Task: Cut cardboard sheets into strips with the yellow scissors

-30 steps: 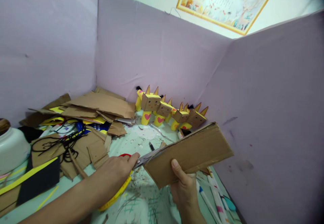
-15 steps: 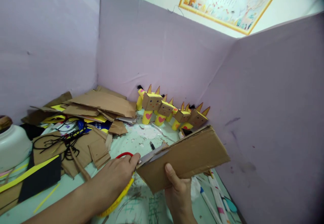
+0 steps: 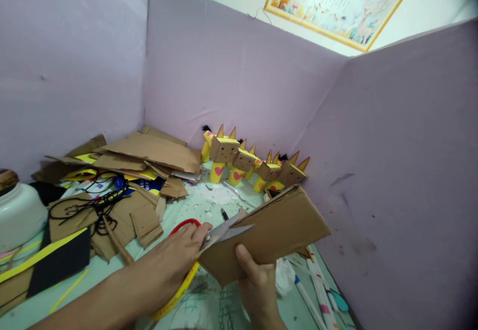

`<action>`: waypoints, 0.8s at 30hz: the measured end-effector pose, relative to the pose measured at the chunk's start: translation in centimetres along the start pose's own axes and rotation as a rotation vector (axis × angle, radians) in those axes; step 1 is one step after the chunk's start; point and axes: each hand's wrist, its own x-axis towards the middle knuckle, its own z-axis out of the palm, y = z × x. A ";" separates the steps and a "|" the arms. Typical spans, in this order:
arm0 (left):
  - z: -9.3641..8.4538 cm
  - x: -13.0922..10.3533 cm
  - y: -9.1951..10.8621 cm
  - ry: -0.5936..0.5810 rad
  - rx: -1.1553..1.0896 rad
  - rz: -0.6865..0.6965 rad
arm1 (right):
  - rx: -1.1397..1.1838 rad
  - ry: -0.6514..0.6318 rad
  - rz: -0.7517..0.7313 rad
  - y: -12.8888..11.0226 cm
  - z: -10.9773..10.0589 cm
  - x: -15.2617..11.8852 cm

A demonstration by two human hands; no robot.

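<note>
My left hand (image 3: 179, 258) is closed around the red-handled scissors (image 3: 227, 231) at the lower middle. Their blades are apart, one lying across the front face of a folded brown cardboard piece (image 3: 280, 225), near its upper left edge. From below, my right hand (image 3: 257, 282) grips the cardboard, with its thumb pressed on the front face and its fingers hidden behind. The cardboard is tilted, its right end higher than its left. A yellow measuring tape (image 3: 177, 295) curves beside my left wrist.
Cardboard scraps (image 3: 149, 151) and black cord (image 3: 100, 205) are heaped at left, near a white jar (image 3: 20, 215). Several yellow-and-cardboard animal figures (image 3: 224, 151) stand by the back panel. A pen (image 3: 224, 214) lies behind the scissors; white rolled sticks (image 3: 317, 290) lie at right.
The cardboard and my right hand have shifted slightly left. The scissors have opened wider, and one blade now shows in front of the cardboard.
</note>
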 end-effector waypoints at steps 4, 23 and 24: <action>1.3 -0.4 -0.6 -0.009 0.008 0.016 | -0.016 0.006 0.039 0.1 0.2 -0.7; -1.4 0.1 1.9 -0.033 0.134 -0.046 | 0.033 -0.045 0.056 -0.3 0.6 -0.9; -1.4 0.1 2.0 -0.031 0.142 -0.052 | 0.039 -0.044 0.057 -0.3 0.7 -1.0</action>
